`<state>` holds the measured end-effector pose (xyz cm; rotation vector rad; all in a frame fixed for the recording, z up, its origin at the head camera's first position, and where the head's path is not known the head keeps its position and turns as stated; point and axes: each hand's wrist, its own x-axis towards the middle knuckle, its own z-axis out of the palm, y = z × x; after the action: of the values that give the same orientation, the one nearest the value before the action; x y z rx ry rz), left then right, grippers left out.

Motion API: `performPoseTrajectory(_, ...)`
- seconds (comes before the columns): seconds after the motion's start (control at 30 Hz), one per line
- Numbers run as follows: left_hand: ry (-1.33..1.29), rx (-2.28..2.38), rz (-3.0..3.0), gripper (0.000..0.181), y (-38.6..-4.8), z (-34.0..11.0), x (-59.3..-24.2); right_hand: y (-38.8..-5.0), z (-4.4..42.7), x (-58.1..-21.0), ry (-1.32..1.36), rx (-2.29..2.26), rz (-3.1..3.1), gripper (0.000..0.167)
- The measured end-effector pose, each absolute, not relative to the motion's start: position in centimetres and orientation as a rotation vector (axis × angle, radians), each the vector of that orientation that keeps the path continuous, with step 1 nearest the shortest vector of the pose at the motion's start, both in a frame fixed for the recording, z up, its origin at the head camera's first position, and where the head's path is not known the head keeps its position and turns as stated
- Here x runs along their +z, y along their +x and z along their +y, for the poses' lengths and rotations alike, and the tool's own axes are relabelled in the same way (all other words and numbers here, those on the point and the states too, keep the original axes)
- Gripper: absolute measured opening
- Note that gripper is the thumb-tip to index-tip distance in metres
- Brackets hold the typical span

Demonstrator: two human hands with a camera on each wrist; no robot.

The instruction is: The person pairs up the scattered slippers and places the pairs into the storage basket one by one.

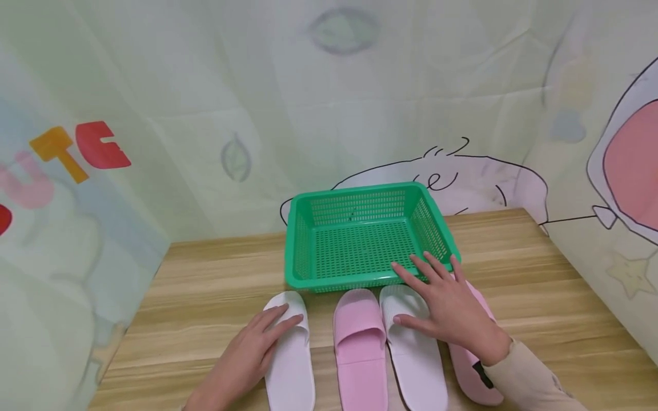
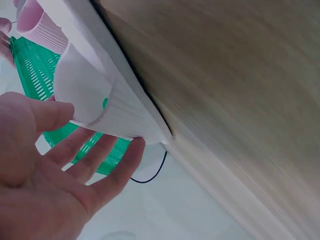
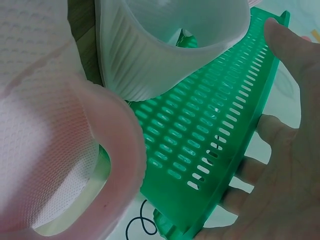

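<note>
Four slippers with broad toe straps lie in a row on a wood-grain counter (image 1: 216, 297) in the head view: a white slipper (image 1: 291, 371) at the left, a pink slipper (image 1: 361, 354) near the middle, a second white slipper (image 1: 415, 362) just beside it, and a second pink slipper (image 1: 468, 379) at the right, partly covered by the forearm. Beyond their toes sits a rectangular green plastic mesh basket (image 1: 354, 283), its far side close to a pale printed curtain (image 1: 180, 74). The person's left hand (image 1: 244, 357) lies over the strap of the leftmost slipper, its grip loose and the fingers only gently bent. The right hand (image 1: 452, 311), below a beige sleeve (image 1: 529, 377), reaches across the basket's near right corner, its grip slack, with fingers spread and extended and the thumb above the second white slipper. In the left wrist view, the thumb is beside the white strap and a fingertip meets the toe's edge; how firmly it presses cannot be told. In the right wrist view, the splayed fingers line the basket's rim, with the rightmost pink slipper and its white neighbour close by; contact with the rim is unclear.
</note>
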<state>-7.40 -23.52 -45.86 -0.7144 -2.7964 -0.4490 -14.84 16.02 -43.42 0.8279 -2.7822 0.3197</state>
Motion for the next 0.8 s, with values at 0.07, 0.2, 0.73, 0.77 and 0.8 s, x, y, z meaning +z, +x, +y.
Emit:
performPoseTrajectory(0.07,-0.706,-0.441,-2.791,0.053,-7.33,-23.5,-45.82,-14.85,16.02,-43.44,0.827,0.315,-2.781,0.093)
performPoseTrajectory(0.2,-0.653,-0.434,-2.826,0.052,-7.18,-23.4,-45.67,-14.86,15.96,-43.46,0.832,0.306,-2.777,0.093)
performPoseTrajectory(0.73,-0.718,-0.413,-2.786,0.046,-7.35,-23.72,-45.22,-14.73,16.01,-43.51,0.826,0.309,-2.775,0.091)
performPoseTrajectory(0.77,-0.713,-0.416,-2.795,0.045,-7.39,-23.75,-45.12,-14.75,16.02,-43.48,0.826,0.312,-2.774,0.091)
performPoseTrajectory(0.8,-0.706,-0.419,-2.803,0.045,-7.45,-23.81,-45.01,-14.79,16.02,-43.44,0.828,0.316,-2.77,0.091)
